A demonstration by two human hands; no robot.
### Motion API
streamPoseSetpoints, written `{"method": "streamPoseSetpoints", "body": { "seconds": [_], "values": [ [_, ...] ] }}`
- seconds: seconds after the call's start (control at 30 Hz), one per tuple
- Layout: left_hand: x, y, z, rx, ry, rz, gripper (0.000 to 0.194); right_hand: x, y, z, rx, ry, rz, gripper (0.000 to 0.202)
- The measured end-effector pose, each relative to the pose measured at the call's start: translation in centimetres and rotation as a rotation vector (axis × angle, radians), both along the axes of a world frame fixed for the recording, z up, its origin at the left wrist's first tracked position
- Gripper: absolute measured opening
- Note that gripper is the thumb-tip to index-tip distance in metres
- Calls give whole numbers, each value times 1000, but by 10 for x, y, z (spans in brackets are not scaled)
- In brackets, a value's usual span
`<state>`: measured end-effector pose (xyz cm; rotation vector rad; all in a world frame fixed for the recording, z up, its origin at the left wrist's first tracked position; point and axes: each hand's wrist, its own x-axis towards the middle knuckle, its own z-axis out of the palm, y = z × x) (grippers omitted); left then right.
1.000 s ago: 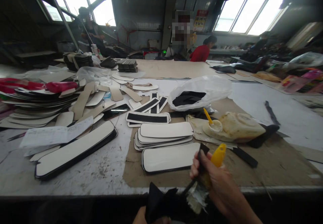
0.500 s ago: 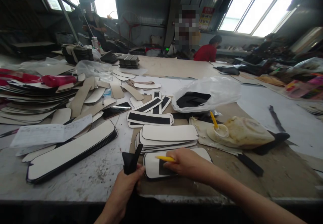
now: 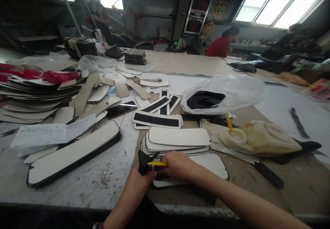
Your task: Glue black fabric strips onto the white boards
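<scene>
My left hand (image 3: 136, 184), at the table's front edge, is closed around black strips (image 3: 143, 162) whose upper ends stick up past the thumb. Pinched in my right hand (image 3: 177, 165) is a yellow stick (image 3: 156, 163), its tip pointing left and close to the strips. Both hands are at the left end of a white, dark-edged panel (image 3: 212, 165); my right hand and forearm cover part of it. Dark material shows on that panel beneath the fingers. Directly behind lies a stack of similar white panels (image 3: 179, 136).
On the right lies a yellowed plastic container (image 3: 270, 136) with another yellow stick (image 3: 229, 124) in its opening. Behind it sits a clear bag (image 3: 239, 91) of black pieces. Panels with black strips (image 3: 157, 119), a phone (image 3: 121, 109) and a long panel stack (image 3: 74, 153) lie leftward.
My right hand has moved left with the yellow stick, whose tip is now at the strips. My left hand has come slightly rightward, and the view has shifted a little.
</scene>
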<state>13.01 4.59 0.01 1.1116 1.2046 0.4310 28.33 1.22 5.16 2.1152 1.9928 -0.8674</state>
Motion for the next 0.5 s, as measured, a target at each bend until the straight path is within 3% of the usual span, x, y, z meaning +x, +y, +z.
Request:
{"method": "streamPoseSetpoints", "body": {
  "seconds": [0.17,0.27,0.4,0.5],
  "values": [
    [2,1,-1,47,58,-39,31,4,-16,4,23,-21,-17,25],
    [-2,-1,0,48,89,-46,26,29,-46,16,21,-59,-70,20],
    [-6,-3,5,63,149,-50,28,83,-94,27,-26,-75,-326,18],
    [-6,-5,7,79,177,-72,37,109,-117,22,31,-23,-468,20]
  ]
}}
